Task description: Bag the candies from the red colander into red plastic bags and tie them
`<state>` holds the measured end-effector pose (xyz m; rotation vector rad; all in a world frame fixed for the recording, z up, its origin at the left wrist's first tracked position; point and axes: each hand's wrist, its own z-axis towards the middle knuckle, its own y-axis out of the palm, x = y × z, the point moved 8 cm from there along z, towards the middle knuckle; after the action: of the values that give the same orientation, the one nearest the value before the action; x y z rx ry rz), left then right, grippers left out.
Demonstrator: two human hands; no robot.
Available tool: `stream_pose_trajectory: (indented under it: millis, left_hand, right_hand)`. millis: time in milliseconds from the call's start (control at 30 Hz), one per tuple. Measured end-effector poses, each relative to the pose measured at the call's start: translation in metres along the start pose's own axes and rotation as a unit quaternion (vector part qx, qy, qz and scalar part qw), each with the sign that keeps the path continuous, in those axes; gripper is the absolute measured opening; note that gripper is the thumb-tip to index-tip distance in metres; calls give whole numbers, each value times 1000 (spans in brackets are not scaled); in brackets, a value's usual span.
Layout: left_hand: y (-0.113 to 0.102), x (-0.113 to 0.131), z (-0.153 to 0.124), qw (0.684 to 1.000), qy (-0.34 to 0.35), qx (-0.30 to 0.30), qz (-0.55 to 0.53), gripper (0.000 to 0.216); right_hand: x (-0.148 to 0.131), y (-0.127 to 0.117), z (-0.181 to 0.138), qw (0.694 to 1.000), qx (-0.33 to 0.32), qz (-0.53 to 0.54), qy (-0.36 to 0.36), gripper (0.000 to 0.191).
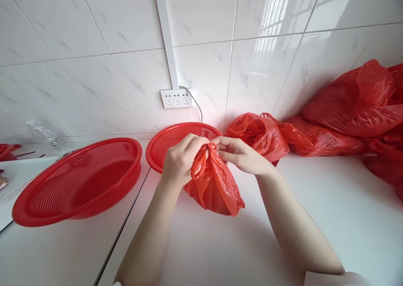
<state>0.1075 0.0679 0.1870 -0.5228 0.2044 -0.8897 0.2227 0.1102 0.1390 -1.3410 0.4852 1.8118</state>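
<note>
A red plastic bag (214, 189) hangs from both hands over the white table, its neck twisted and gathered at the top. On its left, my left hand (182, 158) is closed round the gathered neck beside a loop of the bag. My right hand (241, 154) pinches the top of the same neck from the right, thumb and fingers together. What the bag holds is hidden. Behind my left hand stands a round red basket (163, 141) with a perforated wall, partly covered by the hand and the bag.
A larger red basket (126, 185) stands at the left, across the table seam. Several red plastic bags (349, 105) are piled at the right along the wall, one (258, 133) near my right hand. A socket strip (176, 98), a clear bottle (45, 133) and a white tray (25, 175) are also there.
</note>
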Motion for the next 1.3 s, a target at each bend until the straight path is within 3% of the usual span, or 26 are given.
stream_pose_trajectory:
  millis: [133,333,500,667,867,1033,1300]
  left_hand:
    - [8,-9,0,992,-76,-49,-89,18]
    - [26,-15,-1,938,-180,-110,-273,14]
    - [31,-20,-3,927,-216,-109,-288,12]
    - [31,-19,-3,930,-215,-107,-277,14]
    - [28,-11,-4,939,-174,-182,-237,17]
    - [19,-20,-6,943,-177,-226,-170,24]
    - [-14,-19,6,970,-116,-193,-95,32]
  right_hand:
    - [-2,-12,-1,998,60,-8,-4,15]
    - [4,-31,-3,982,166,95,7,22]
    - [-2,-28,-5,987,162,8,19,28]
    - [-5,-14,-5,994,74,-80,30,26]
    - [-17,-20,-11,986,120,-117,13,24]
    - [-21,-29,-15,982,169,-88,9,19]
    - [-39,-39,-29,978,181,-105,8,18]
